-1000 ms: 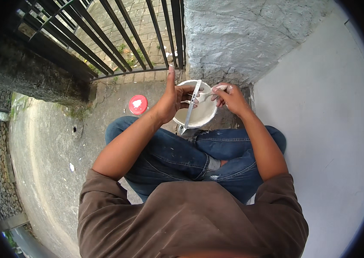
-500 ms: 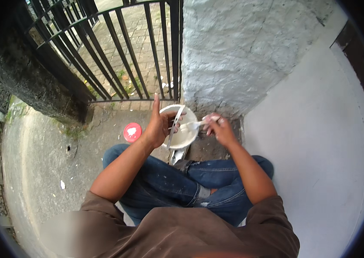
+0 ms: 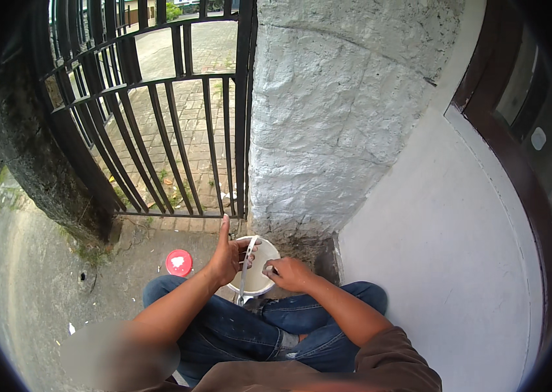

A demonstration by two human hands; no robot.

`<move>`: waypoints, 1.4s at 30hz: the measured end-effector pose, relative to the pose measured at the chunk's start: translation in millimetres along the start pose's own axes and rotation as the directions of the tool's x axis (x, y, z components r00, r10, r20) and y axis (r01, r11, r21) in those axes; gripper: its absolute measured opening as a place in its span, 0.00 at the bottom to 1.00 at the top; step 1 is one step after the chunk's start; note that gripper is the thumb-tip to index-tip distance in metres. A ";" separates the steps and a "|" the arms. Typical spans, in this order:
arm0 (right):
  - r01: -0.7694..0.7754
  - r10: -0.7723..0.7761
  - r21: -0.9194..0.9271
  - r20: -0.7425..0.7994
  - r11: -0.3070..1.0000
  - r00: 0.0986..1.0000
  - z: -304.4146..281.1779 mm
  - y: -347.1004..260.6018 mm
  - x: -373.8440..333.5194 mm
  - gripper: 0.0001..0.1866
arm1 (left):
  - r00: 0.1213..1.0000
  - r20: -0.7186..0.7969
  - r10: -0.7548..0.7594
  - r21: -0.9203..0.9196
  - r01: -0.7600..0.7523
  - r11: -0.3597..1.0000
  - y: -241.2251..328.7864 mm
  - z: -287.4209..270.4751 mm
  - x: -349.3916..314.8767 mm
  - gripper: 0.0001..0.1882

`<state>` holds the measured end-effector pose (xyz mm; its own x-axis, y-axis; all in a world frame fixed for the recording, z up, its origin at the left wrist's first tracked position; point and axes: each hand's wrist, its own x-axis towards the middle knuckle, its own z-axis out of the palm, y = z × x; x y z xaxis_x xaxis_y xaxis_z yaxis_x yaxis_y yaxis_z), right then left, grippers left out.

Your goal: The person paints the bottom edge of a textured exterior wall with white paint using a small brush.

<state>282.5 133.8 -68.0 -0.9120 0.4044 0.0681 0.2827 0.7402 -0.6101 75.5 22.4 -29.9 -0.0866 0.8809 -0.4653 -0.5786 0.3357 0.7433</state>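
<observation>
Between my knees stands a white bucket [image 3: 274, 251] with pale paint inside. A whitish strip, which looks like the bucket's handle [image 3: 244, 274], crosses its mouth. The fingers of my left hand [image 3: 226, 260] are hooked round this handle at the left rim, thumb pointing up. Over the right side of the bucket, my right hand [image 3: 289, 273] is closed, its fingertips smeared white. It holds a paintbrush that is now mostly hidden by the hand. On the ground left of the bucket lies a red lid [image 3: 178, 262] with a white blob on it.
A black metal gate [image 3: 178, 147] rises ahead on the left beside a dark, weathered post [image 3: 54, 150]. Ahead on the right is a rough whitish wall [image 3: 334, 117], meeting a smooth pale wall [image 3: 439, 261] close to my right arm. White specks dot the concrete ground [image 3: 34, 274].
My view has tilted upward, showing more gate and wall. My right hand has come closer over the bucket, and the brush has turned out of sight. My left hand keeps its hold.
</observation>
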 end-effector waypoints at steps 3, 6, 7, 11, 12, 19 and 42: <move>-0.042 0.042 0.003 0.003 0.999 0.999 -0.2 2.8 -3.4 0.18 | 1.000 -0.002 -0.018 0.009 0.018 1.000 -2.0 6.9 0.1 0.67; -0.018 0.018 0.019 -0.031 1.000 0.999 -0.2 5.0 -3.0 0.17 | 1.000 -0.001 -0.003 0.021 0.004 1.000 -1.8 3.6 1.3 0.68; -0.008 0.012 -0.068 0.056 0.998 0.998 1.2 7.3 -2.4 0.17 | 1.000 0.013 0.005 0.016 -0.006 1.000 -1.9 1.2 1.9 0.68; -0.122 0.123 0.055 -0.018 0.991 0.992 -2.2 -0.6 2.4 0.18 | 0.999 -0.035 -0.005 -0.031 0.004 0.999 -1.8 1.6 -6.3 0.66; -0.115 0.115 0.047 -0.008 0.992 0.993 -3.5 1.3 1.8 0.18 | 0.999 -0.034 0.004 -0.015 -0.005 1.000 1.9 6.5 -5.6 0.64; -0.056 0.076 0.129 -0.157 0.990 0.985 14.1 28.0 5.2 0.16 | 1.000 -0.021 0.017 -0.062 -0.018 0.998 3.8 -3.6 -2.8 0.64; -0.363 0.447 0.814 0.144 0.454 0.883 8.0 50.6 0.9 0.15 | 0.990 -0.009 0.144 -0.299 -0.140 0.944 -2.9 -12.2 -9.3 0.65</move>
<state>293.6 167.3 -105.1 -0.7220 0.6102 -0.3262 0.2176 -0.2473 -0.9442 68.1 9.2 -33.6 -0.1766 0.9170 -0.3577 -0.7763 0.0937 0.6234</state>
